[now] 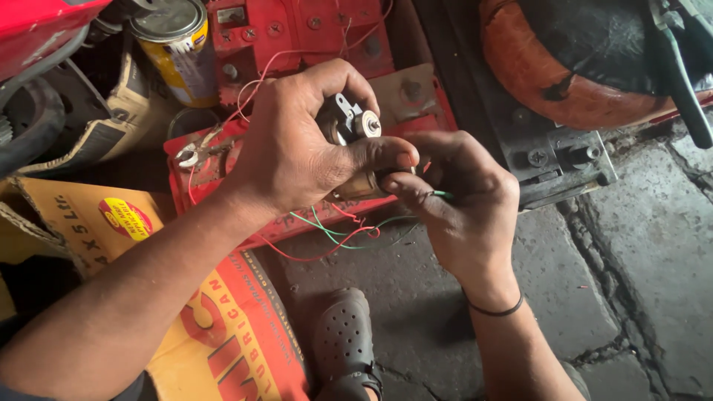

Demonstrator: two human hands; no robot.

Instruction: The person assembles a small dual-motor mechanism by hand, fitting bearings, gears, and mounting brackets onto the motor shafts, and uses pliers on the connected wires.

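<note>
My left hand [297,145] grips a small metal motor-like part [349,130] with a grey bracket and a round shaft end, holding it above a red battery [215,174]. My right hand [464,204] pinches a thin green wire [443,194] right beside the part's lower brass-coloured body. Thin red and green wires [334,238] loop down from the part and trail over the battery's edge. A dark band sits on my right wrist.
A second red battery [297,33] lies behind. A yellow tin can [178,44] stands at the upper left by cardboard. A yellow and orange carton [223,334] lies lower left. An orange wound coil [564,67] sits upper right. My grey clog [343,341] rests on the stone floor.
</note>
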